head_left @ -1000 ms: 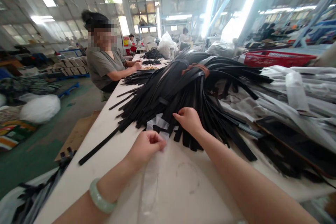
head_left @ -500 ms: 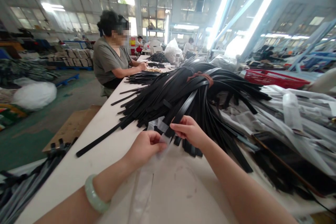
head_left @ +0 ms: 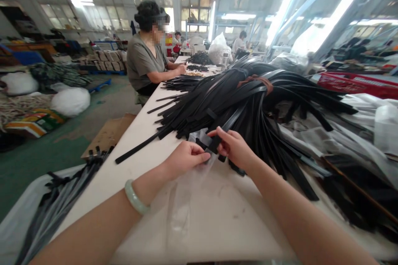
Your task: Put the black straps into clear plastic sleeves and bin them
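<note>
My left hand (head_left: 185, 158) pinches the mouth of a long clear plastic sleeve (head_left: 179, 211), which trails down over the pale table toward me. In my right hand (head_left: 235, 148) is one black strap (head_left: 230, 121), gripped between thumb and fingers close to its end. That strap end meets the sleeve's mouth between my two hands; how far it reaches inside I cannot tell. Right behind lies a large bundle of black straps (head_left: 214, 91), bound with a brown tie (head_left: 264, 83). The strap in my hand runs back into this bundle.
Clear plastic sleeves (head_left: 357, 132) are heaped at the right, before a red box (head_left: 354, 85). A container of sleeved straps (head_left: 66, 192) stands left below the table (head_left: 139, 190). A person in a grey shirt (head_left: 144, 60) works across the table's left edge.
The view has swung a little left, so things sit further right. My right hand has moved its grip near the strap's end, and both hands stay close together at the sleeve's mouth.
</note>
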{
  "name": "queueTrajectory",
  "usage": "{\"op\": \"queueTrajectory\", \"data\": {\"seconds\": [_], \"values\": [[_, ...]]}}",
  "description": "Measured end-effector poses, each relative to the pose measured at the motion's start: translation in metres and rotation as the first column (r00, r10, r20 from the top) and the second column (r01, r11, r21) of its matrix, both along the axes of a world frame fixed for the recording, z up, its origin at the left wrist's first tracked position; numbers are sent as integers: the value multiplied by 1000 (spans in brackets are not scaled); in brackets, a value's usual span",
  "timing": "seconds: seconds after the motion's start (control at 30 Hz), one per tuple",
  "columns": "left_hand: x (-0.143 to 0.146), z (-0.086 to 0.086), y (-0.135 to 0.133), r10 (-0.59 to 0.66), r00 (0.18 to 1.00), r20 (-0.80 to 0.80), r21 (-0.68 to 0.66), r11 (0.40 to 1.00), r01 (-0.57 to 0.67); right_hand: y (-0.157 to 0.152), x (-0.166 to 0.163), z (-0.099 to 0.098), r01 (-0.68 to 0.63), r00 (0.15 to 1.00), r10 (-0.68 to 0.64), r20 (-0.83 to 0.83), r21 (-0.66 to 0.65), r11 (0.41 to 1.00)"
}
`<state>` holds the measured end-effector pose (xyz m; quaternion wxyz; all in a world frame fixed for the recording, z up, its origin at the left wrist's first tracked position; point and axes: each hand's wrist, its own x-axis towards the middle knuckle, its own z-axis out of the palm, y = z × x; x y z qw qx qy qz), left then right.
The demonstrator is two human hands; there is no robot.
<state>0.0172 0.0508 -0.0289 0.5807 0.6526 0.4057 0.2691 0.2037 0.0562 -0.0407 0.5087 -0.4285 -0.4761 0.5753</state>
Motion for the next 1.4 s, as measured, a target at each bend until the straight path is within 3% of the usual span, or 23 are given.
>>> {"op": "queueTrajectory", "data": {"seconds": [0.07, 0.17, 0.3, 0.37, 0.43, 0.57, 0.63, 0.77, 0.83, 0.97, 1.07, 1.13, 1.2, 1.27, 1.4], "values": [[-1, 1, 0, -9, 1000, -4, -18, 1000, 9, 4, 3, 0, 130, 987, -131, -91, -18, 991], [-3, 3, 2, -8, 999, 46, -89, 996, 12, 3, 0, 3, 174, 984, -172, -53, 48, 984], [-6, 6, 2, -6, 995, 100, -129, 991, 19, -14, -18, 7, 59, 996, -68, 66, 121, 991], [-7, 9, 0, 0, 994, 114, -150, 988, 17, -21, -25, 7, -42, 996, 33, 87, 101, 994], [-8, 10, -2, -16, 996, 89, -166, 986, 31, -20, -25, 5, -50, 998, 49, 27, 43, 998], [-6, 12, -7, -38, 999, 1, -162, 986, 38, -7, -13, 3, 198, 962, -208, -177, -70, 978], [-5, 12, -8, -2, 1000, 21, -184, 983, 5, -6, -15, 3, 245, 959, -248, -136, -42, 969], [-5, 11, -8, 97, 991, 92, -222, 972, -75, -19, -33, 4, 72, 996, -73, 43, 34, 997], [-6, 12, -8, 100, 991, 89, -214, 974, -79, -21, -36, 3, 10, 1000, -10, 8, 1, 1000], [-8, 14, -10, 8, 1000, -3, -180, 984, -8, -7, -16, -1, 139, 960, -170, -220, -150, 979], [-6, 12, -10, 15, 1000, -17, -163, 987, -17, -3, -9, -1, 235, 938, -258, -231, -121, 964], [-5, 12, -10, 59, 998, 14, -149, 987, -57, -10, -17, 1, 181, 970, -187, -154, -51, 982], [-5, 12, -9, 99, 994, 44, -131, 987, -93, -18, -28, 3, 47, 995, -45, -91, 11, 999], [-7, 14, -8, 109, 993, 49, -118, 988, -103, -22, -34, 5, -39, 992, 41, -119, 22, 999], [-8, 16, -8, 71, 997, 29, -105, 992, -68, -13, -22, 4, 157, 953, -158, -258, -26, 987]]}}
